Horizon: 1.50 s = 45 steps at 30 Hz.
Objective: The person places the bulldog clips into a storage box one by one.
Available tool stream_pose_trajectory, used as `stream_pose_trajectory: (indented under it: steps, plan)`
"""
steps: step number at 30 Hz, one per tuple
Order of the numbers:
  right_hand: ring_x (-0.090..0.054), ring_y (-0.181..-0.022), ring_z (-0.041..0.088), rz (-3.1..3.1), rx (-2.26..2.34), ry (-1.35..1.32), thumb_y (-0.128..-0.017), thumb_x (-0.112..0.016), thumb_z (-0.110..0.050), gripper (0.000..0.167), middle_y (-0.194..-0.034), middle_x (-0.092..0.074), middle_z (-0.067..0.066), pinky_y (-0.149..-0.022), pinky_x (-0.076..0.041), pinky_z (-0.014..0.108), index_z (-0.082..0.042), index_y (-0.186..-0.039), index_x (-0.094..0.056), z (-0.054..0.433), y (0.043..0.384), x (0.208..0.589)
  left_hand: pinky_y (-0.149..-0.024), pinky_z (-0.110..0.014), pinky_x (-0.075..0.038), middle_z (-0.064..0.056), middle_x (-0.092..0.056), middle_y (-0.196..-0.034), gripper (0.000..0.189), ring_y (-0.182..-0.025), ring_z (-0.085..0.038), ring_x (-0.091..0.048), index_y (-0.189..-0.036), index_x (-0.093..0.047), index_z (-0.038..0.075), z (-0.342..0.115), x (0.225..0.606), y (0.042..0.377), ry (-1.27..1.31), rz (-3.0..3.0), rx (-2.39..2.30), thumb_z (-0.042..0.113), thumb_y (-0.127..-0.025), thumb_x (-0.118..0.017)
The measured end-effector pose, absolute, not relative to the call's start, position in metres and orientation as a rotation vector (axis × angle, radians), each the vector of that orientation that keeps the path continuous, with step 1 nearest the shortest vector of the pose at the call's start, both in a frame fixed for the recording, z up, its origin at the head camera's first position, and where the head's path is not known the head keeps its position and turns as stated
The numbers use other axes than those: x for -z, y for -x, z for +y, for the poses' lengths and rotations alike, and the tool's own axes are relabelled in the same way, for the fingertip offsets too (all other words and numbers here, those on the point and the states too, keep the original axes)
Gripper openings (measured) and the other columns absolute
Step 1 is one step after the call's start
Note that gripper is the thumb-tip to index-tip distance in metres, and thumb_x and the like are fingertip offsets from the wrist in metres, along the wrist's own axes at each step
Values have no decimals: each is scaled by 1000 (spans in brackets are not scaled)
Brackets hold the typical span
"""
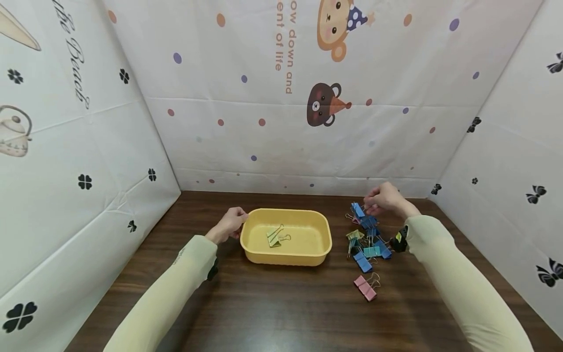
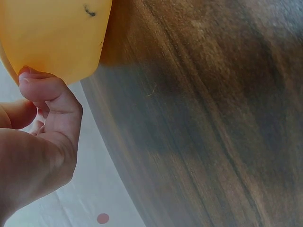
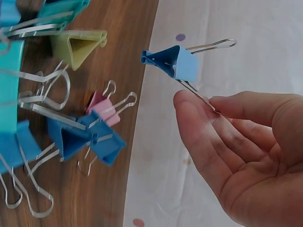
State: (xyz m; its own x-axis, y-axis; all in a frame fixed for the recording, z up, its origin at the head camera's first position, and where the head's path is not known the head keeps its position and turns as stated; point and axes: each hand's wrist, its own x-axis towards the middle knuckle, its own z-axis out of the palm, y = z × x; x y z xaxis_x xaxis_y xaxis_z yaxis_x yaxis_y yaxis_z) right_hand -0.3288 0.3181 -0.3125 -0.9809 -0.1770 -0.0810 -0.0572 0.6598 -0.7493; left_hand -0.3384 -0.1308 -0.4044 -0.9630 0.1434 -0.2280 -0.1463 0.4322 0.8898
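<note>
My left hand (image 1: 230, 222) is at the left end of a yellow plastic basin (image 1: 286, 259), its thumb and bent index finger pinching the rim. Inside the basin lies one yellow-green binder clip (image 1: 273, 239). My right hand (image 1: 388, 199) is over the far end of a loose pile of binder clips. In the right wrist view, thumb and fingers pinch one wire handle of a blue binder clip (image 3: 186, 65), which is lifted with its other handle sticking out. Blue clips (image 3: 108, 144), a teal clip (image 1: 372, 252) and a yellow-green clip (image 3: 78, 47) lie in the pile.
A pink binder clip (image 1: 366, 288) lies apart, nearer the front of the dark wooden table (image 1: 281, 308). Another pink clip (image 3: 103, 108) is at the pile's far side. Printed white sheeting (image 1: 264, 146) rises behind the table and on both sides.
</note>
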Motion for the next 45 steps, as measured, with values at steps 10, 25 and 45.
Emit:
stream_pose_trajectory:
  steps: [10, 25, 45]
  plan:
    - [-71, -68, 17, 2608, 1374, 176, -97, -54, -5, 30, -93, -71, 24, -71, -60, 38, 18, -116, -56, 294, 330, 311, -44, -24, -43, -8, -50, -77, 24, -50, -14, -48, -111, -49, -3, -131, 404, 337, -7, 2414, -1551, 19, -104, -41]
    - [-73, -77, 28, 2524, 1438, 194, -97, -53, -4, 28, -98, -69, 30, -72, -60, 36, 16, -116, -57, 252, 330, 323, -44, -24, -43, -9, -53, -77, 23, -50, -14, -47, -110, -51, 0, -130, 408, 334, -1, 2442, -1526, 21, -104, -41]
    - [-68, -61, 18, 2426, 1391, 251, -94, -56, 0, 21, -86, -71, 24, -69, -60, 43, 15, -109, -61, 184, 330, 345, -43, -24, -43, -11, -53, -80, 25, -50, -14, -46, -113, -52, -1, -132, 405, 334, 0, 2453, -1530, 20, -104, -42]
